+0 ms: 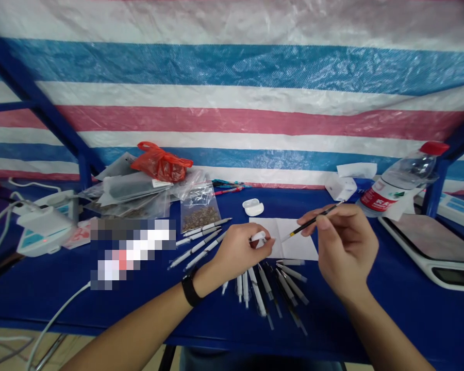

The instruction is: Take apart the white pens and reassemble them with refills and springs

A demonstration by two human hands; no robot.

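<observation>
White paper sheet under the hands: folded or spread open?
Spread open: the white paper sheet lies flat on the blue table, showing both halves, with a crease line running down it.

Tilted black pen (308,224), small white pen piece (259,238).

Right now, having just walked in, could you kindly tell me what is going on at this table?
Two bare hands are at work over a blue table. The right hand holds a slim black pen above a sheet of white paper, while the left hand pinches a small white part at the paper's edge. White pens lie in loose groups beside and below the hands.
</observation>
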